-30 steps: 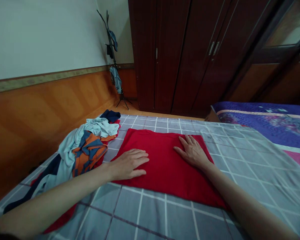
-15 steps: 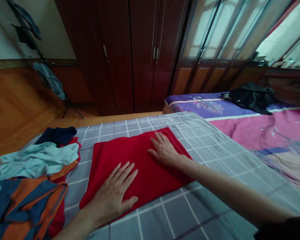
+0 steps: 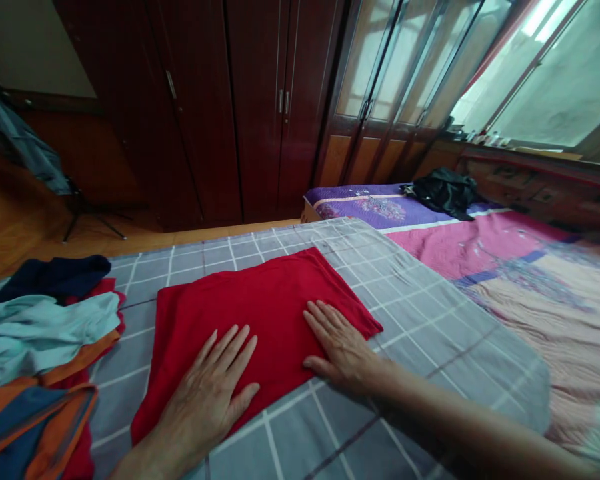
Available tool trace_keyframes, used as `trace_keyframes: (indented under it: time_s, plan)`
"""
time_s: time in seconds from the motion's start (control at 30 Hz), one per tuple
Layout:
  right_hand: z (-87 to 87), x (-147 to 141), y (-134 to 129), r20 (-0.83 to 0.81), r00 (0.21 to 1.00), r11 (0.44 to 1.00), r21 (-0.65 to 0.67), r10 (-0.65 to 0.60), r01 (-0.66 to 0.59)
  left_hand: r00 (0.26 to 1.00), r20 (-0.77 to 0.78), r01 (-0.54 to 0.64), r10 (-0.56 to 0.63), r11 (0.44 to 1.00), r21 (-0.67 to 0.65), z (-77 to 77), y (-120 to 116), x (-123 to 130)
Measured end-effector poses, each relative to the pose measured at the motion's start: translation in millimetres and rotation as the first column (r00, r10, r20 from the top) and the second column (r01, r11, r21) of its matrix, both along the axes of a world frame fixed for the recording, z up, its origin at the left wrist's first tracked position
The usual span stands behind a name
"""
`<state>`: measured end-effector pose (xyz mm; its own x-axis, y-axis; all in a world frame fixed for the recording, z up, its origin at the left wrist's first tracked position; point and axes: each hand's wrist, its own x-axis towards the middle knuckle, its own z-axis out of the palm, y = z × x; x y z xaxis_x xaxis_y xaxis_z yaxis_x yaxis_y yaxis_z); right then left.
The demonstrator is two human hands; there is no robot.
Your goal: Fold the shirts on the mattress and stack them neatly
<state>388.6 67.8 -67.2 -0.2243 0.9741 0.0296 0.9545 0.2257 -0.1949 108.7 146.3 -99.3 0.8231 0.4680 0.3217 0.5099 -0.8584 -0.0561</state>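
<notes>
A folded red cloth lies flat on the grey checked sheet. My left hand rests palm down on its lower left part, fingers spread. Palm down near the cloth's right lower edge, my right hand has its fingers stretched out, with the thumb apart. Neither hand grips the fabric. The cloth's far edge is slightly wavy, and its right corner sticks out beyond my right hand.
At the left lie a dark blue garment, a pale aqua one and an orange-and-blue striped one. A second bed with a black item stands right. Behind is a dark red wardrobe.
My right hand has moved from the cloth's upper right area down toward its near edge. My left hand remains on the cloth. The view has turned to the right.
</notes>
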Motion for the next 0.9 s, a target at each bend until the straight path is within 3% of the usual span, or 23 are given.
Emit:
trace_keyframes:
  time_s: [0.1, 0.17, 0.27, 0.43, 0.63, 0.9]
  plan:
    - [-9.3, 56.2, -17.8, 0.017, 0.971, 0.964, 0.121, -0.241, 0.237, 1.0, 0.021, 0.005, -0.006, 1.0, 0.021, 1.6, 0.1, 0.9]
    - [-17.2, 88.6, -30.4, -0.075, 0.918, 0.894, 0.208, -0.389, 0.396, 0.999, 0.037, 0.008, -0.01, 0.999, 0.044, 1.4, 0.2, 1.3]
    - [-24.7, 119.3, -44.6, -0.266, 0.846, 0.819, 0.237, -0.462, 0.522, 0.998, 0.052, 0.017, -0.021, 0.997, 0.076, -0.7, 0.9, 1.5]
    - [-18.1, 122.7, -51.0, -0.426, 0.794, 0.84, 0.13, -0.433, 0.527, 0.998, 0.055, 0.023, -0.029, 0.994, 0.106, -5.9, 3.1, 1.4]
    - [-12.9, 119.5, -50.0, -0.488, 0.8, 0.889, 0.1, -0.349, 0.448, 0.999, 0.034, 0.031, -0.037, 0.988, 0.15, -4.7, 3.9, 1.9]
    - [-18.9, 119.7, -45.9, -0.486, 0.786, 0.848, 0.152, -0.382, 0.507, 0.998, 0.032, 0.049, -0.057, 0.976, 0.213, 6.1, 1.1, 4.5]
